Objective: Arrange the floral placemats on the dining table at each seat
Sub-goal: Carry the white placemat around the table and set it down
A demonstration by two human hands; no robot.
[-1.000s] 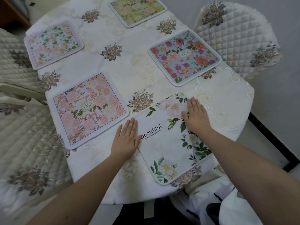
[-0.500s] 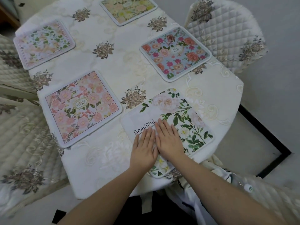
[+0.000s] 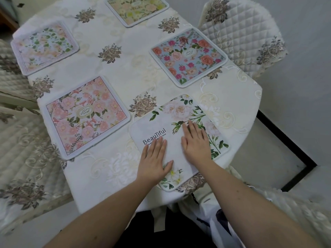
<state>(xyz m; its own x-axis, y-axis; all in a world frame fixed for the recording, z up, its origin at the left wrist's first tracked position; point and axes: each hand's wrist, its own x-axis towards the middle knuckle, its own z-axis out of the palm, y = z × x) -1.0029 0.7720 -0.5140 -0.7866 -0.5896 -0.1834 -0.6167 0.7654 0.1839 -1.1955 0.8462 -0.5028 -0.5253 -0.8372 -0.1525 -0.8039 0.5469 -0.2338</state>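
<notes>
At nine o'clock a quilted chair (image 3: 19,140) sits against the bench (image 3: 111,169), which wears a cream tablecloth. Four floral placemats lie flat at their seats: a pale green one (image 3: 44,47) at ten o'clock, a pink one (image 3: 86,117) nearer, a yellow one (image 3: 136,9) at twelve, a blue one (image 3: 188,56) at two. The white "Beautiful" placemat (image 3: 172,129) lies at five o'clock at the near seat, skewed against the bench edge, its near corner reaching the rim. The left hand (image 3: 154,161) rests flat on it, fingers straight and together, thumb spread. The right hand (image 3: 195,142) lies just beside, palm down, fingers straight. Neither pinches anything. Judging by the angle, the mat wants squaring. The risk: pressing and twisting may drag the loose tablecloth, bunching it and shifting the pink mat; a push toward the rim could tip the corner off. A second quilted chair (image 3: 245,33) stands at two o'clock
</notes>
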